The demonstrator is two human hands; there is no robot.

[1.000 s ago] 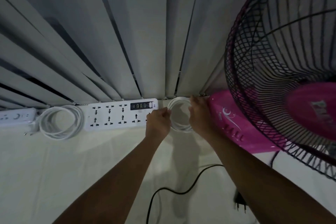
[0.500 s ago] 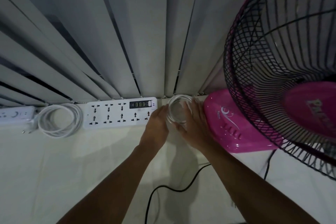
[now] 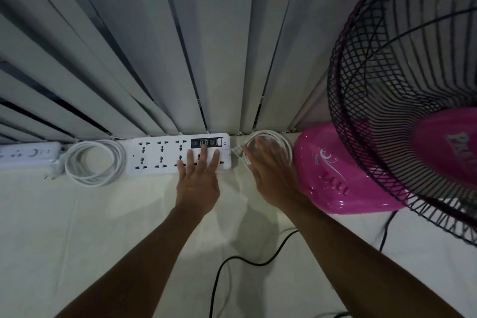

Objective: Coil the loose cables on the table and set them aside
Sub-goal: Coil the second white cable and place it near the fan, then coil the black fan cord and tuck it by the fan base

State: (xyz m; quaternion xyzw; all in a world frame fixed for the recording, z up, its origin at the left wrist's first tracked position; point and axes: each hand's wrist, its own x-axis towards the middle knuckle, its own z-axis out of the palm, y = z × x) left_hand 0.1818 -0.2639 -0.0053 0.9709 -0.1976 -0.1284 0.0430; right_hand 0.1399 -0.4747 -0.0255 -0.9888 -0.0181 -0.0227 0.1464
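White coiled cable (image 3: pixel 280 140) lies flat beneath the right hand (image 3: pixel 273 173), whose fingers are spread, gripping nothing; the left hand (image 3: pixel 198 178) rests splayed on the power strip (image 3: pixel 154 153).

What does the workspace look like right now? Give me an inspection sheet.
Surface: table under a pale cloth.
Job's things: right white coil lies flat between big power strip and fan base; left white coil lies beside small power strip.
Clutter: nothing seen.
Grippers: left hand open, fingers on the big power strip; right hand open over the right coil.
Cables: black cable uncoiled.
Surroundings: blinds behind; pink fan at right.
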